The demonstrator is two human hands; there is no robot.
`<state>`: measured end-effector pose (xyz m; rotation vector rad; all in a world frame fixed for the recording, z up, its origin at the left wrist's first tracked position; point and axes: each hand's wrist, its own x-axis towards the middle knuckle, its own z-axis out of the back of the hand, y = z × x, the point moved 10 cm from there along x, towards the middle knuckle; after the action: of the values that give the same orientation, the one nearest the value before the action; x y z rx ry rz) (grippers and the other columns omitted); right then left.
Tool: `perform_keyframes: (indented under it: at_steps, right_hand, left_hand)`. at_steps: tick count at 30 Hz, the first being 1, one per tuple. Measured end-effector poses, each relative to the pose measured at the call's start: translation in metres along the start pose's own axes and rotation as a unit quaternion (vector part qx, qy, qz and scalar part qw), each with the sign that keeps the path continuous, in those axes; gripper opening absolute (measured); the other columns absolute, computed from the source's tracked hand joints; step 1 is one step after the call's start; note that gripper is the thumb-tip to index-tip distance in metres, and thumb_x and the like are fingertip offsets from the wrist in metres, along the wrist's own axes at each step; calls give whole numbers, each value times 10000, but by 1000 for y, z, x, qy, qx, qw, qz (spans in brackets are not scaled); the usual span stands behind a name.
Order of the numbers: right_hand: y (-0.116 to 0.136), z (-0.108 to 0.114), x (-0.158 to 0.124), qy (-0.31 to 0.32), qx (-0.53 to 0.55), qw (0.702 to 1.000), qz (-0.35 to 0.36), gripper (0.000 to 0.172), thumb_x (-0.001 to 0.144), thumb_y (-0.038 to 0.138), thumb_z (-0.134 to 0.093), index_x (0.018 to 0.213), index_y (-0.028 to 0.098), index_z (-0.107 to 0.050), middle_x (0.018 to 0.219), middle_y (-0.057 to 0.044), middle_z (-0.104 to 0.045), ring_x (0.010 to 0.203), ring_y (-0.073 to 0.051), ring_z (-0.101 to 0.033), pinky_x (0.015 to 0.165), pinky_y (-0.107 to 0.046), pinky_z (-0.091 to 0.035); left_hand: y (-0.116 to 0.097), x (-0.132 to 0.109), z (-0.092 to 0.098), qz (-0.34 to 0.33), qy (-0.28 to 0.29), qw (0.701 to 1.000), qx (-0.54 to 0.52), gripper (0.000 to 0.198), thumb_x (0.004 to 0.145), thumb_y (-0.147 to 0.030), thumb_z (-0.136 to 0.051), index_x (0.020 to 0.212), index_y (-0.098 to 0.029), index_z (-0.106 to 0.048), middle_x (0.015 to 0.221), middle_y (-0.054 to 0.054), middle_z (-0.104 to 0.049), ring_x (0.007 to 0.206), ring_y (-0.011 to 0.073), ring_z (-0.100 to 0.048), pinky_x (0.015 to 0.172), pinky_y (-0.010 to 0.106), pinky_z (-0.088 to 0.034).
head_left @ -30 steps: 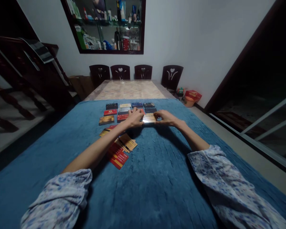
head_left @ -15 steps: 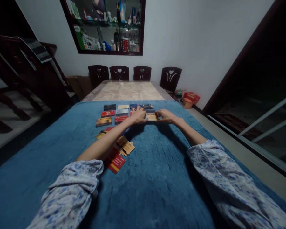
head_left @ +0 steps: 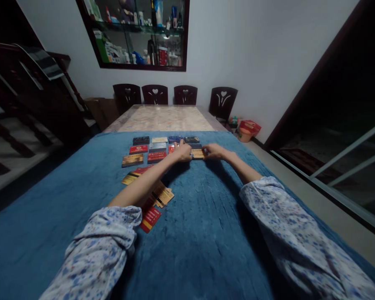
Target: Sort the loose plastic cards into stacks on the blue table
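Note:
Both my arms reach forward over a blue cloth (head_left: 206,233). My left hand (head_left: 181,151) and my right hand (head_left: 213,151) pinch the two ends of a gold card (head_left: 198,153), holding it low at the right end of the nearest row. Several cards lie in rows on the cloth: a dark card (head_left: 141,140), a red card (head_left: 138,149), a brown card (head_left: 132,160), another red card (head_left: 156,156). A loose heap of gold and red cards (head_left: 158,200) lies under my left forearm, partly hidden.
Past the cloth the bare marble tabletop (head_left: 162,118) runs to four dark chairs (head_left: 187,94) by the wall. A glass cabinet (head_left: 137,33) of bottles hangs above. A red bag (head_left: 249,127) sits on the floor at right; a staircase (head_left: 25,100) rises at left.
Both hands have carried the gold card forward and down, from slightly raised to low beside the nearest row of cards. My sleeves have moved further into view.

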<state>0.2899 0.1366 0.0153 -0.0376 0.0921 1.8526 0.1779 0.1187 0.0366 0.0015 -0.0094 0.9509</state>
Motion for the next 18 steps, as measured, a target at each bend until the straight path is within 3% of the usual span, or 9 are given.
perform_keyframes:
  at_steps: [10,18]
  right_hand:
    - [1,-3,2,21,16,1000,-3,328,776,206,-687,1095,177,-756,1028,-47,-769,886,-182,-690,703,-199,-459]
    - [0,-4,7,33,24,999,-12,434,755,196,-705,1187,175,-740,1055,-67,-775,903,-200,-703,720,-212,-483]
  left_hand:
    - [0,8,-10,-1,10,1000,8,293,749,-183,-596,1004,-142,-736,1203,193,-668,1277,408,-437,1024,631,-387]
    - [2,11,-15,-2,17,1000,7,304,755,-196,-602,1020,-134,-737,1219,207,-660,1283,411,-428,1021,624,-392]
